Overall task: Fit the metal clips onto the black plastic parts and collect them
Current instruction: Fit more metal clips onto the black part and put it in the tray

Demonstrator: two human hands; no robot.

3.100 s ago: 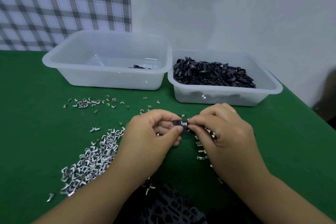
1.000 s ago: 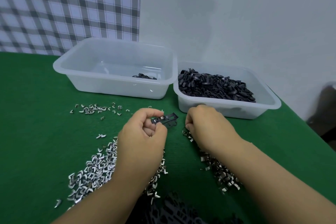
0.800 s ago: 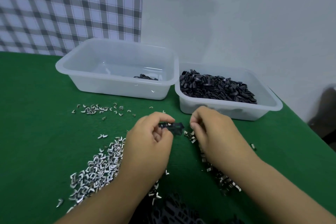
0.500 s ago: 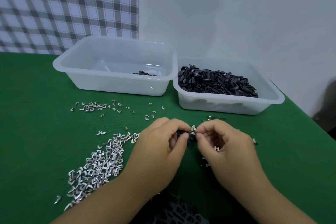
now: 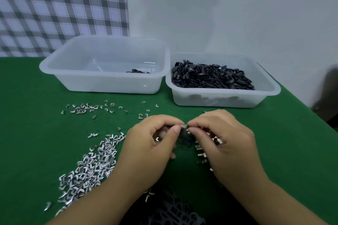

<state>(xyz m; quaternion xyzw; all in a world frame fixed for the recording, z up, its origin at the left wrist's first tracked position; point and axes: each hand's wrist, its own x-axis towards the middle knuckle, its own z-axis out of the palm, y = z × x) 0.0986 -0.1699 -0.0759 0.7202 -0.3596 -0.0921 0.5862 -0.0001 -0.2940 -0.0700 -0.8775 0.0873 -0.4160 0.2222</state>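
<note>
We are working at a table covered in green felt (image 5: 36,133), and both hands are meeting at its middle. Our left hand (image 5: 151,144) is curling its fingers inward and pinching a small black plastic part (image 5: 184,138) between thumb and forefinger. Our right hand (image 5: 225,142), curled just as tightly, is pinching a shiny metal clip (image 5: 184,125) against the top of that part, so the two sets of fingertips are almost touching. How far the clip is sitting on the plastic, we cannot tell. At eight o'clock from the hands a thick heap of clips (image 5: 91,166) is lying on the felt, each one a bent, glinting bit of silver. A thinner scatter of clips (image 5: 86,109) is trailing off at ten o'clock. More clips (image 5: 200,151) are showing under the right palm. At eleven o'clock a translucent, round-cornered plastic tub (image 5: 54,71) is holding only a few dark pieces (image 5: 138,71) in its far right corner. At one o'clock, just beside it, a lower tub (image 5: 270,93) of the same milky plastic is carrying a mound of matte black loops (image 5: 210,76). At six o'clock something black and perforated (image 5: 170,210) is lying between our forearms. A grey-and-white checked cloth (image 5: 54,5) is hanging behind the left tub, beside a plain pale wall (image 5: 237,14).
</note>
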